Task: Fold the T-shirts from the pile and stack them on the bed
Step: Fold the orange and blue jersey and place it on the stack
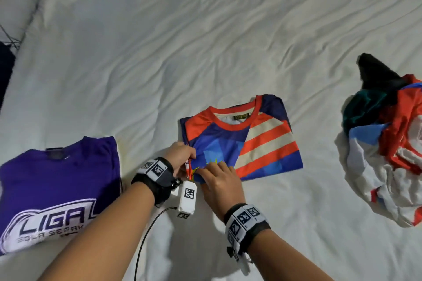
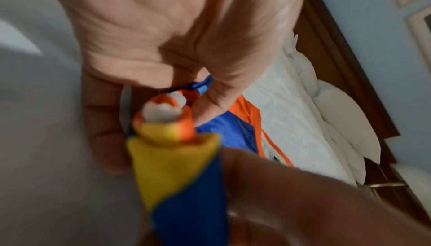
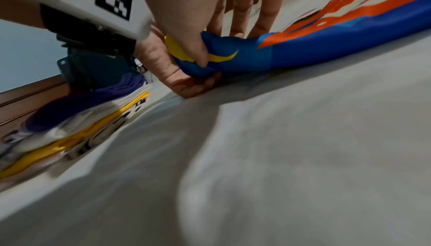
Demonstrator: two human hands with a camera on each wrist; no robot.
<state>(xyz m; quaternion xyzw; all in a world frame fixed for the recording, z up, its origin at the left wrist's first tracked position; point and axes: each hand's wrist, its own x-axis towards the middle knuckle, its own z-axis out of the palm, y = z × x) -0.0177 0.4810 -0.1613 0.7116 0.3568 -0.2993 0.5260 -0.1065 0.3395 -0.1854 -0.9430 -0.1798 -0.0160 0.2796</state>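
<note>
A folded T-shirt (image 1: 258,143) in blue with red and cream stripes lies flat mid-bed, collar pointing away from me. My left hand (image 1: 190,162) pinches its bunched near-left corner between thumb and fingers; the left wrist view shows that corner (image 2: 168,126) close up, in orange, yellow and white. My right hand (image 1: 214,167) sits right beside the left one, and in the right wrist view its thumb and fingers (image 3: 210,47) pinch the blue and yellow edge (image 3: 233,60). The unfolded pile (image 1: 388,143) lies at the right.
A purple T-shirt (image 1: 57,189) tops a folded stack (image 3: 81,117) at my near left. White pillows (image 1: 18,2) lie at the far left, against a wooden headboard (image 2: 338,65). Rumpled white sheet (image 1: 205,41) covers the bed beyond the shirt.
</note>
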